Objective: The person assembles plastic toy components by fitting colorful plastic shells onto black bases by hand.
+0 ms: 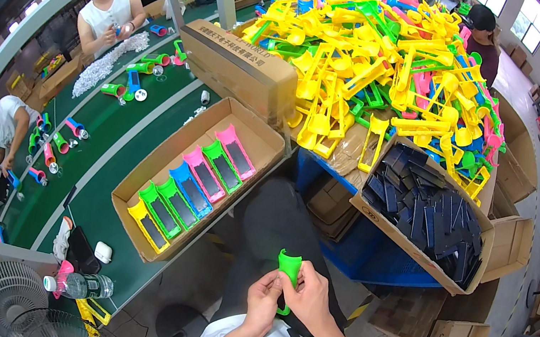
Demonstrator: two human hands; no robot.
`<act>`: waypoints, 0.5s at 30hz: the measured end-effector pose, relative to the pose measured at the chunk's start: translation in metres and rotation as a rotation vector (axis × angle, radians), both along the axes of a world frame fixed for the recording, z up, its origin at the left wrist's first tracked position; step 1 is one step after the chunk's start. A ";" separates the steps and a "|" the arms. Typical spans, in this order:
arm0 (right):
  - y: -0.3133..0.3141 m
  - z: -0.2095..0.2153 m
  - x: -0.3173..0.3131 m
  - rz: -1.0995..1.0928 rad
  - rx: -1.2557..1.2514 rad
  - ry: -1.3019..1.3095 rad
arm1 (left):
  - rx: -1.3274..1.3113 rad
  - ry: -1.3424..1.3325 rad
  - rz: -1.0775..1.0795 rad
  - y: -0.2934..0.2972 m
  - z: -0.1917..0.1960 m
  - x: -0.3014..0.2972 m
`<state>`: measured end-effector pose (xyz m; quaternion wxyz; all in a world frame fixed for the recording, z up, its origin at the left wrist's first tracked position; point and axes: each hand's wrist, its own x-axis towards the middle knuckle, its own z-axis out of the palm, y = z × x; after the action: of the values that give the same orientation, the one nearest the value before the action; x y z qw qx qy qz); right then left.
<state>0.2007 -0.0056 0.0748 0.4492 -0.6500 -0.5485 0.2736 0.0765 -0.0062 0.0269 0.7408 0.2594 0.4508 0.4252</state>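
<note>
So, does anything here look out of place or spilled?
Perhaps the small white pieces strewn over the green table at upper left: a long, loose heap without a container, it resembles a spill, though that may be deliberate. The green piece held by the left hand and right hand shows no obvious damage.

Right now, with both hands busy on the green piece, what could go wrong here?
The green piece is held in the fingers of the left hand and right hand above the lap; a slip could drop it.

The heap is loose and high beside the box of dark panels, so pieces might slide in among them.

The tray sits along the table's edge, where a knock might shift it.
</note>
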 end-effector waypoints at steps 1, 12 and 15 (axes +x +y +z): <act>-0.001 -0.001 0.000 0.022 -0.005 -0.017 | 0.021 -0.012 0.025 -0.001 0.001 0.001; 0.003 0.003 0.027 0.248 -0.112 0.345 | 0.257 -0.007 -0.101 0.006 -0.001 -0.015; 0.005 0.006 0.026 0.267 -0.114 0.390 | 0.227 -0.022 -0.112 0.007 0.001 -0.015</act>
<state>0.2266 -0.0010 0.0812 0.4691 -0.5310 -0.5160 0.4814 0.0614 0.0006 0.0278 0.7341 0.3618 0.3766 0.4342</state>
